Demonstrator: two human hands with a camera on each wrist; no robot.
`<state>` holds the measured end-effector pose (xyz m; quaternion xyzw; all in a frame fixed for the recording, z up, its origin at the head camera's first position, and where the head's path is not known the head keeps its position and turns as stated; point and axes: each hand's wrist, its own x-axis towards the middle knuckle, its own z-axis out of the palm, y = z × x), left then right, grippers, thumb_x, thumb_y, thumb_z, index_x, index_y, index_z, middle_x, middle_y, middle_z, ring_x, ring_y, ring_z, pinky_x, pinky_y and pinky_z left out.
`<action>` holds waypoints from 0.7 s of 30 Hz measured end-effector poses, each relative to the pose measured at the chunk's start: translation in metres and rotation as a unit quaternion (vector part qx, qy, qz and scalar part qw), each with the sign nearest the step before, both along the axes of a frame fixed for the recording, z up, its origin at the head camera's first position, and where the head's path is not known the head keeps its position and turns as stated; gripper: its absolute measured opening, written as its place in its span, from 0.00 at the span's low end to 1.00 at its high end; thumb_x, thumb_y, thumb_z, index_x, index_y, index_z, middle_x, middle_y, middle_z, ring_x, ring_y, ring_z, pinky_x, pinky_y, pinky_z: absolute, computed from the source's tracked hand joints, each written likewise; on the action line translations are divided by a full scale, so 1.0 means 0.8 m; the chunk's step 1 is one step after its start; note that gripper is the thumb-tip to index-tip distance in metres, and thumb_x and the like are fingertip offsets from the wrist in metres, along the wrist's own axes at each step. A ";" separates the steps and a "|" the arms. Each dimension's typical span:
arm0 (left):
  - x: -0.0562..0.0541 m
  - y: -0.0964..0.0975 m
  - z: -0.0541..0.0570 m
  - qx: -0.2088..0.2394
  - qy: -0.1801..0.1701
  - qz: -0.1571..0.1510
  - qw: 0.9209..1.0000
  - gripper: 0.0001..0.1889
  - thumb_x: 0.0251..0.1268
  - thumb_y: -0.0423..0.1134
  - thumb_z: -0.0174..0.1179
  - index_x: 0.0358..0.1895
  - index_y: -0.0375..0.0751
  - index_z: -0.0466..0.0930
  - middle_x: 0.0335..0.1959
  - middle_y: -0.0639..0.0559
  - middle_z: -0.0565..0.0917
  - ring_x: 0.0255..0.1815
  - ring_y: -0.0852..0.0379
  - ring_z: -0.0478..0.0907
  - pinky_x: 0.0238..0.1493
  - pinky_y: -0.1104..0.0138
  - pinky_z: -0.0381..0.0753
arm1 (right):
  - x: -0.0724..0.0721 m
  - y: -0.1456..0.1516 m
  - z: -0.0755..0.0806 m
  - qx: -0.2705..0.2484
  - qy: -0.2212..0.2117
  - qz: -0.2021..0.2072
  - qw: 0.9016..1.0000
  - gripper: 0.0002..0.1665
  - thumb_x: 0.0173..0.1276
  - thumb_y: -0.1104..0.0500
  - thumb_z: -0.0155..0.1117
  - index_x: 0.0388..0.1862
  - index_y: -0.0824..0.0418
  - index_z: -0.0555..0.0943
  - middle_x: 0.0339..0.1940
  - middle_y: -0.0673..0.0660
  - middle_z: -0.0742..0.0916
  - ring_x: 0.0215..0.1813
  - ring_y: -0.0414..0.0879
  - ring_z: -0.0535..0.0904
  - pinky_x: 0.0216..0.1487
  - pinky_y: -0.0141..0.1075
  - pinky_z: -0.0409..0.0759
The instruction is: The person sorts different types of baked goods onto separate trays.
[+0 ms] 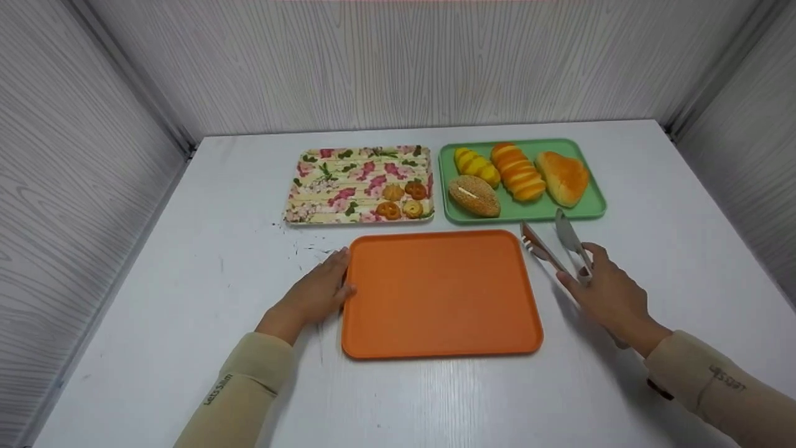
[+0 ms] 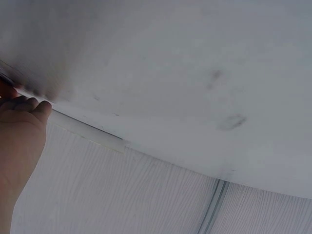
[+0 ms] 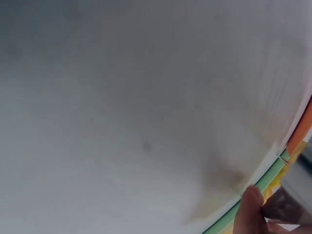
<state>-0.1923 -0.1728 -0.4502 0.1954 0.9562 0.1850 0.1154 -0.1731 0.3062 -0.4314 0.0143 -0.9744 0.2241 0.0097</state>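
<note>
The left hand [image 1: 320, 289] rests flat, fingers straight, against the left rim of one orange tray [image 1: 439, 292] lying between both hands on the bench [image 1: 186, 311]. Beyond it, a floral tray [image 1: 348, 171] carries four cookies [image 1: 402, 200]; a green tray [image 1: 591, 199] holds four breads [image 1: 518, 172]. The right hand [image 1: 606, 292] grips one pair of tongs [image 1: 556, 242], arms spread, just short of the green tray.
</note>
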 end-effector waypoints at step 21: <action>-0.001 -0.001 0.002 0.002 -0.008 0.009 1.000 0.39 0.75 0.54 0.44 0.76 0.35 0.39 0.77 0.44 0.45 0.76 0.47 0.41 0.72 0.54 0.46 | -0.003 0.003 0.012 0.001 -0.038 0.002 0.999 0.59 0.60 0.25 0.52 0.74 0.64 0.51 0.55 0.71 0.75 0.45 0.63 0.77 0.25 0.45 0.73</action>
